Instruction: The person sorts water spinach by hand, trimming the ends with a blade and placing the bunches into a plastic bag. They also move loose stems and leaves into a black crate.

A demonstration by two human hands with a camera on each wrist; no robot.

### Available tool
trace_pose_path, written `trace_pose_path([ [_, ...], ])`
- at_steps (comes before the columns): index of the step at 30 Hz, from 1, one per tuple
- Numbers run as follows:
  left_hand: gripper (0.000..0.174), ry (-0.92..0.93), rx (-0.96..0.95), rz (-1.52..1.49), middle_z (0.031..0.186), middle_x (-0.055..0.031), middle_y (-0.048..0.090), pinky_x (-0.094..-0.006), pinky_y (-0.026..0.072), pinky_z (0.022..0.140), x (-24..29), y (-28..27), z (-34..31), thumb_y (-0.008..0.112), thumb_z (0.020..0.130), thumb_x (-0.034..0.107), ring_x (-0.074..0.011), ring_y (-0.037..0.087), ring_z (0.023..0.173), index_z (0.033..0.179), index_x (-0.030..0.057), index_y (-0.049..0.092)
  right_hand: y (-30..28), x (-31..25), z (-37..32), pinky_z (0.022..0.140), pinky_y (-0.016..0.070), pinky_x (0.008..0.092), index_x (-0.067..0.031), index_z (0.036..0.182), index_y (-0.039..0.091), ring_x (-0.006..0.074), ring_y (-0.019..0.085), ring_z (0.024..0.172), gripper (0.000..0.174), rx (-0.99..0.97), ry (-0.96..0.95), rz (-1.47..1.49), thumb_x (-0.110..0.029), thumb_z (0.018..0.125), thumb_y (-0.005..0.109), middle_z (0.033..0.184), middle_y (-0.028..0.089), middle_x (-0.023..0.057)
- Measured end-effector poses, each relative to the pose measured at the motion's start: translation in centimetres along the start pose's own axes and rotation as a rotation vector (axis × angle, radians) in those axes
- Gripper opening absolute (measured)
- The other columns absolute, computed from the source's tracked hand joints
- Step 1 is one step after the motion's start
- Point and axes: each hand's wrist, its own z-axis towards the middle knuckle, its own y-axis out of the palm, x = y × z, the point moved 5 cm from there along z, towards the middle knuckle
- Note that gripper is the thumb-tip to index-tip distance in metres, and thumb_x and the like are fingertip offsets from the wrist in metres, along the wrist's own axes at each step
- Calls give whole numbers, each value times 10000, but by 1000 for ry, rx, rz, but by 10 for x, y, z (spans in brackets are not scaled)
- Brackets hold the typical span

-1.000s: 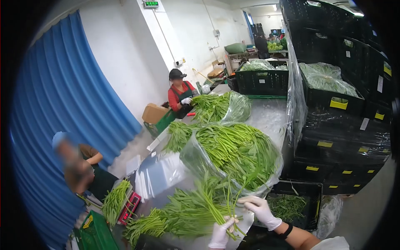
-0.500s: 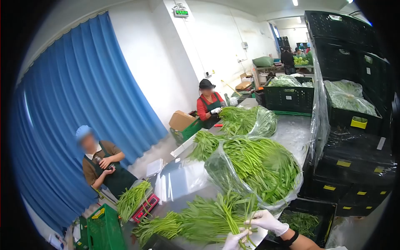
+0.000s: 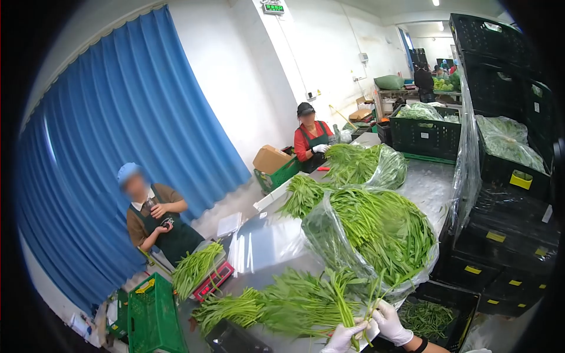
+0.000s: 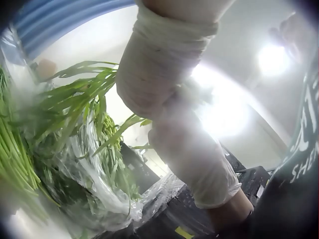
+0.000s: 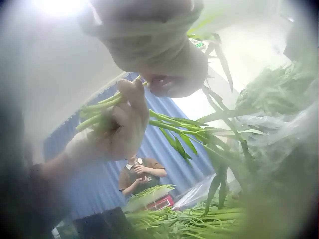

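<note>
Low in the head view, my gloved left hand (image 3: 341,339) grips a small bunch of water spinach (image 3: 343,303) by its stems, the leaves fanning away from me. Close beside it, my gloved right hand (image 3: 391,325) pinches a thin sprig (image 3: 372,299) of the same greens. In the right wrist view, cut stem ends (image 5: 97,113) stick out past the left fist, and the right fingers bend down right at it. A loose pile of water spinach (image 3: 294,300) lies on the metal table beyond both hands. The left wrist view shows the two white gloves against glare.
A large plastic bag of greens (image 3: 382,235) stands behind the pile. Left of it are a red scale (image 3: 213,281) bearing greens and a green crate (image 3: 148,317). A black crate (image 3: 459,300) with trimmings sits at right, below stacked crates (image 3: 500,235). Two people stand across the table.
The head view has swung, so the scene sits further right and, overall, lower. My hands stay together at the bunch; the right has come in closer to the left.
</note>
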Motion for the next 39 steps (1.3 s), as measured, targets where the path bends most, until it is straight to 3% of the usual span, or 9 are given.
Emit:
trace_pose_path([
  [6,245,54,-21,-60,836,-85,671,-221,493,588,-1,-9,4,658,819,62,-112,618,674,1048,-16,616,-99,118,3,494,357,255,-113,739,527,102,460,512,368,785,415,975,-393,961,441,619,523,-7],
  [10,273,70,51,-202,823,-70,649,-227,484,568,0,-31,17,610,867,103,-119,589,642,1122,6,587,-75,87,-13,529,432,266,-89,634,523,141,491,468,549,626,505,492,-496,967,363,552,521,22],
  [16,184,185,155,-380,783,-16,593,-263,490,634,23,-33,13,578,906,137,-124,561,697,1067,49,600,0,-27,-25,852,435,388,-16,1006,600,283,557,961,263,157,-220,-123,-230,875,521,993,597,152],
  [23,146,153,159,-653,819,-31,588,-289,517,684,32,-23,7,523,941,173,-145,573,747,1040,69,551,34,-68,-17,940,375,497,-47,1138,564,396,503,1078,398,63,-709,-360,-326,862,503,1180,538,195],
  [28,223,-13,368,-602,847,6,585,-171,416,516,46,-1,-17,474,968,215,-64,520,624,1139,80,520,62,-65,-5,949,375,511,-79,1156,580,376,501,1105,421,-59,-681,-314,-375,864,514,1173,545,196],
  [32,285,321,159,-606,614,51,419,-186,349,471,25,-41,0,454,977,223,-55,410,526,1197,49,498,53,-72,-7,958,381,486,-59,1152,580,366,506,1105,380,31,-689,-209,-311,876,509,1196,542,189],
  [34,387,32,462,-622,580,47,330,-207,348,480,17,-18,-18,436,979,200,-67,356,497,1310,3,398,73,-76,9,871,429,420,-48,1029,603,289,552,983,415,106,-725,-213,-382,940,373,1067,579,143],
  [36,273,219,-138,-916,558,40,418,-217,268,448,27,-26,-13,429,968,158,-75,290,427,1190,26,515,76,-74,31,994,337,476,-60,1209,510,337,469,1142,494,-125,-702,-192,-428,885,451,1239,501,162],
  [39,282,390,85,-609,497,73,211,-231,223,425,68,-40,-38,358,993,171,-65,211,404,1159,38,543,35,-87,112,1064,291,399,9,1300,423,289,420,1246,485,107,-459,-24,-265,906,494,1287,487,151],
])
